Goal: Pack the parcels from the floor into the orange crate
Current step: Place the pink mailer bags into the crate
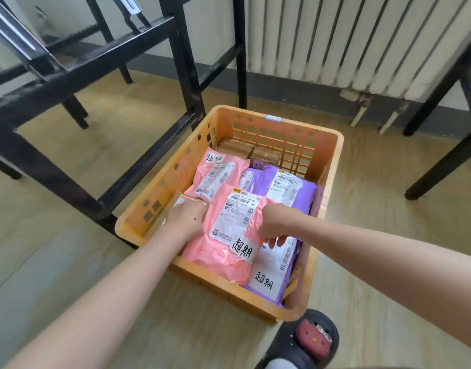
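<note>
The orange crate [331, 161] stands on the floor, packed with parcels. A large pink parcel [223, 257] with a white label lies on top at the near side. My left hand [187, 218] grips its left edge, fingers curled. My right hand [275, 226] pinches its right edge over a purple parcel [271, 275]. Behind lie a second pink parcel [215, 174], another purple parcel [290, 187] and brown cardboard boxes [245, 150] at the far end. A small boxed parcel [179, 201] is partly hidden under my left hand.
Black metal chair frames [154, 153] stand close to the crate's left side, with another black leg [447, 161] at the right. A white radiator [348, 41] lines the far wall. My foot in a black slipper [306, 339] rests by the crate's near corner.
</note>
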Demonstrator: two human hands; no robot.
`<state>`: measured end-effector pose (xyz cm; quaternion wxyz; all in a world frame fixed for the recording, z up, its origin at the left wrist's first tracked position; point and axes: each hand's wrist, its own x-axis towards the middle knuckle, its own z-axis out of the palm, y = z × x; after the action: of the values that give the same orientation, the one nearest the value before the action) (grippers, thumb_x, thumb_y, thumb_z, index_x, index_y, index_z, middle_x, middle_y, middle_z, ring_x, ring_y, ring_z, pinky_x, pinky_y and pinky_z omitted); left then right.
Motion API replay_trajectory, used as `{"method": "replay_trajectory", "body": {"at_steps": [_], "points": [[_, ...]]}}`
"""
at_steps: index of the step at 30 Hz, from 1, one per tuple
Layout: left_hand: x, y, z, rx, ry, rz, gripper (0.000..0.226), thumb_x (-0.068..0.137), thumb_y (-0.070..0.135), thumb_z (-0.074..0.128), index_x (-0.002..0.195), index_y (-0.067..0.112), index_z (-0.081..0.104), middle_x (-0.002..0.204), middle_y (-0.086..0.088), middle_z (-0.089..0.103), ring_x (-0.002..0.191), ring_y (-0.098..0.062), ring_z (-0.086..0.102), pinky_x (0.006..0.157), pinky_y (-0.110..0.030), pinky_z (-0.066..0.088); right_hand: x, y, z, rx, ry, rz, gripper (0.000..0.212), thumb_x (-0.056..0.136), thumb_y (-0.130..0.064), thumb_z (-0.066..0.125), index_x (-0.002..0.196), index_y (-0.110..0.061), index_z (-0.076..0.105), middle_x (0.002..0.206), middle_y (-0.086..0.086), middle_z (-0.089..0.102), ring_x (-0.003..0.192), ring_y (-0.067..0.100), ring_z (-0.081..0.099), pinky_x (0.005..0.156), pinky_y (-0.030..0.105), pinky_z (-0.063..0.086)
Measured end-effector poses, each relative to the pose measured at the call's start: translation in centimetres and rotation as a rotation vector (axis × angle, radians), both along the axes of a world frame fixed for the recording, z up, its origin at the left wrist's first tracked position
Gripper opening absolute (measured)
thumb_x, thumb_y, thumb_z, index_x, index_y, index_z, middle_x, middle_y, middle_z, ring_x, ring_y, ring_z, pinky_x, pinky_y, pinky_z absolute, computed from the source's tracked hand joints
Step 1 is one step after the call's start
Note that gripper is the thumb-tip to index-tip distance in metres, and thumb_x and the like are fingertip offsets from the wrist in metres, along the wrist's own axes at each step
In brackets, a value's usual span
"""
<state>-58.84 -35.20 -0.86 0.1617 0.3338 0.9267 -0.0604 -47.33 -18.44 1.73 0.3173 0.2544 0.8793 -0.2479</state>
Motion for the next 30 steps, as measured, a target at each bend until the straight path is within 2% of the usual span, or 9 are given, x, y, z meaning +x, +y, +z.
{"method": "replay_trajectory", "body": {"at_steps": [4,6,8,12,14,16,20,24,30], "points": [[0.8,0.5,-0.6,-0.099,0.021,-0.016,0.008,0.083,0.012,0.05,0.085,0.02,0.048,0.106,-0.008,0.063,0.103,-0.032,0.06,0.073,-0.034,0.045,0.9,-0.9,-1.9,0.129,0.006,0.066,0.023,0.085,-0.01,0.054,0.064,-0.014,0.062,0.056,-0.005,0.062,0.046,0.007,0.059,0.064,0.023,0.052],[1.3,1.0,-0.5,-0.161,0.075,-0.034,0.018,0.085,0.01,0.05,0.099,0.016,0.059,0.112,-0.008,0.063,0.107,-0.031,0.06,0.078,-0.036,0.048,1.3,-1.2,-2.5,0.215,0.029,0.113,0.012,0.085,-0.008,0.053,0.081,-0.011,0.064,0.068,-0.001,0.062,0.063,0.016,0.066,0.072,0.029,0.052],[1.7,1.5,-0.2,-0.216,0.129,-0.051,0.032,0.087,0.006,0.05,0.117,0.013,0.058,0.12,-0.008,0.06,0.112,-0.03,0.059,0.08,-0.036,0.049,1.4,-1.3,-3.3,0.284,0.081,0.128,0.021,0.087,-0.01,0.05,0.103,-0.007,0.064,0.087,0.007,0.061,0.089,0.028,0.067,0.078,0.036,0.05],[2.4,2.2,0.1,-0.059,0.127,-0.081,0.04,0.085,0.011,0.058,0.124,0.012,0.048,0.124,-0.011,0.05,0.11,-0.033,0.058,0.075,-0.038,0.047,1.6,-1.5,-4.6,0.309,0.157,0.162,0.026,0.093,-0.017,0.045,0.11,-0.007,0.062,0.101,0.012,0.062,0.093,0.03,0.063,0.069,0.03,0.041],[3.0,2.5,-0.7,0.088,-0.019,-0.188,0.052,0.08,0.027,0.066,0.125,0.016,0.042,0.128,-0.01,0.042,0.117,-0.033,0.048,0.08,-0.039,0.043,1.9,-1.5,-5.0,0.323,0.171,0.201,0.025,0.096,-0.023,0.043,0.109,-0.011,0.061,0.109,0.011,0.063,0.098,0.031,0.063,0.068,0.031,0.04],[3.6,2.6,-1.6,0.123,-0.19,-0.302,0.083,0.072,0.042,0.072,0.141,0.028,0.028,0.149,-0.009,0.019,0.136,-0.032,0.022,0.1,-0.043,0.038,2.2,-1.3,-5.0,0.366,0.172,0.256,0.024,0.097,-0.027,0.042,0.112,-0.014,0.056,0.111,0.008,0.063,0.099,0.031,0.063,0.072,0.034,0.046],[3.8,2.8,-2.8,-0.058,-0.319,-0.342,0.104,0.078,0.044,0.071,0.15,0.042,-0.004,0.158,-0.001,-0.024,0.145,-0.032,-0.019,0.117,-0.049,0.009,2.3,-1.0,-4.9,0.483,0.138,0.34,0.041,0.096,-0.036,0.042,0.125,-0.008,0.047,0.116,0.006,0.063,0.105,0.029,0.063,0.087,0.045,0.052],[3.6,3.8,-3.7,-0.25,-0.265,-0.335,0.104,0.079,0.052,0.068,0.148,0.046,-0.009,0.156,0.002,-0.028,0.143,-0.037,-0.023,0.116,-0.053,0.007,2.3,-0.6,-4.9,0.461,0.145,0.341,0.054,0.096,-0.054,0.038,0.125,-0.009,0.049,0.117,0.005,0.063,0.107,0.027,0.063,0.08,0.036,0.047],[4.0,4.1,-5.2,-0.331,-0.254,-0.302,0.109,0.078,0.05,0.071,0.146,0.047,-0.014,0.154,0.002,-0.033,0.14,-0.036,-0.029,0.117,-0.055,0.007,2.4,-0.3,-5.2,0.445,0.129,0.33,0.06,0.095,-0.059,0.034,0.13,-0.011,0.046,0.114,0.003,0.064,0.103,0.026,0.063,0.069,0.033,0.041]]}}
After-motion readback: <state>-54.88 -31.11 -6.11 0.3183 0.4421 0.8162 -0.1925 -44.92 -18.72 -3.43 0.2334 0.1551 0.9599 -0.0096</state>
